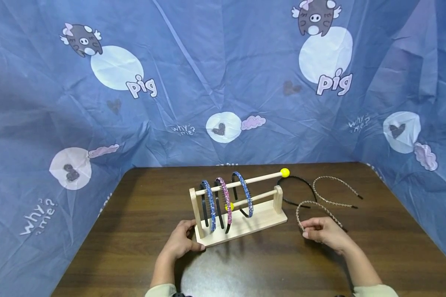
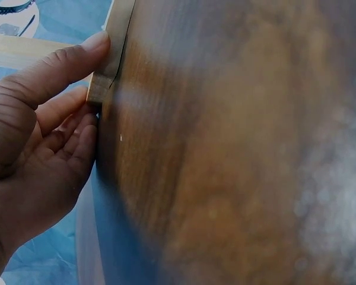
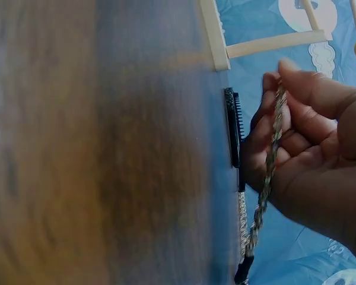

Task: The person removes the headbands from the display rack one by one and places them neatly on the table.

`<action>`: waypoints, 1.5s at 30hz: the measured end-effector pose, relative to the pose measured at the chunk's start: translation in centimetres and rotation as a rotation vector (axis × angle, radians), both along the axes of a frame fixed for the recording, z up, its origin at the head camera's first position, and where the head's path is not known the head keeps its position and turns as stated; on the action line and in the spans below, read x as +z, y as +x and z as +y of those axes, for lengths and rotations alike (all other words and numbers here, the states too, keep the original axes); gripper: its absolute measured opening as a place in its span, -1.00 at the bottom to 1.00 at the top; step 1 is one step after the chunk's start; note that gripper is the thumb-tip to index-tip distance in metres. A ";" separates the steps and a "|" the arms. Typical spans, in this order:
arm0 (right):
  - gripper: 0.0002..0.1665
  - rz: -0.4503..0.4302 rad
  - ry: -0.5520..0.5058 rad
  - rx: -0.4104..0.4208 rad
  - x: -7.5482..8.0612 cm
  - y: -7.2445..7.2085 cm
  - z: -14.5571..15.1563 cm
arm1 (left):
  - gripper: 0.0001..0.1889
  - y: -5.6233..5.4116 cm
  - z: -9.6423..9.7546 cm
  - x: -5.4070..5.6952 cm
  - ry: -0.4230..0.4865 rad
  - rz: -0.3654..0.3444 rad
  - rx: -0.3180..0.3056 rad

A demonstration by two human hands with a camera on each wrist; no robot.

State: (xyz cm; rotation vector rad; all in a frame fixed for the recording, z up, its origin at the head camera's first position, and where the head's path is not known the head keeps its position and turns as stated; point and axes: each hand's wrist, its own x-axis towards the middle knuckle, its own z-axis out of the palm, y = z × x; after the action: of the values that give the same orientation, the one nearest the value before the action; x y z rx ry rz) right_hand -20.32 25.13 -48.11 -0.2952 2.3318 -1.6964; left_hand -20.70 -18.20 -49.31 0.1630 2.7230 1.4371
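A wooden rack [image 1: 260, 219] with two rods stands in the middle of the table. Three headbands hang on its upper rod: a blue glittery one [image 1: 210, 206], a pink one [image 1: 227, 198] and another blue one [image 1: 248, 194]. My left hand [image 1: 181, 239] grips the left end of the rack's base, thumb on top, as the left wrist view [image 2: 53, 124] also shows. Between the thumb and fingers of my right hand [image 1: 325, 233] is a gold braided headband [image 3: 275, 139], pinched at its curve and raised on that side. The rack's right end lies just left of this hand.
Behind my right hand, a black headband [image 1: 297, 203] and a second gold braided headband [image 1: 336, 178] lie on the brown table [image 1: 245, 272]. Yellow balls cap the rods, the upper one [image 1: 284, 173] sticking out to the right. A blue printed cloth [image 1: 193, 82] hangs behind.
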 end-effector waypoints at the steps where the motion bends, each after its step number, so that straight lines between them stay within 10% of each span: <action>1: -0.55 0.004 0.022 0.015 0.0 -0.1 -0.1 | -0.17 0.0 0.0 0.0 0.000 -0.001 0.000; 34: -0.50 -0.017 0.027 0.156 -0.2 -1.0 -0.9 | -0.16 0.3 -0.1 0.3 0.002 -0.007 0.002; 45: -0.46 0.141 -0.032 0.158 2.4 -0.5 -3.9 | -0.17 0.3 0.0 0.3 0.007 -0.006 -0.002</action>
State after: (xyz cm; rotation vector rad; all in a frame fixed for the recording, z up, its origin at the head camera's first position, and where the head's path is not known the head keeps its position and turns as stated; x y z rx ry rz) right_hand -20.84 21.28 -45.72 -0.6062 2.3099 -1.6873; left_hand -20.42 -18.23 -48.97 0.1614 2.7129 1.4446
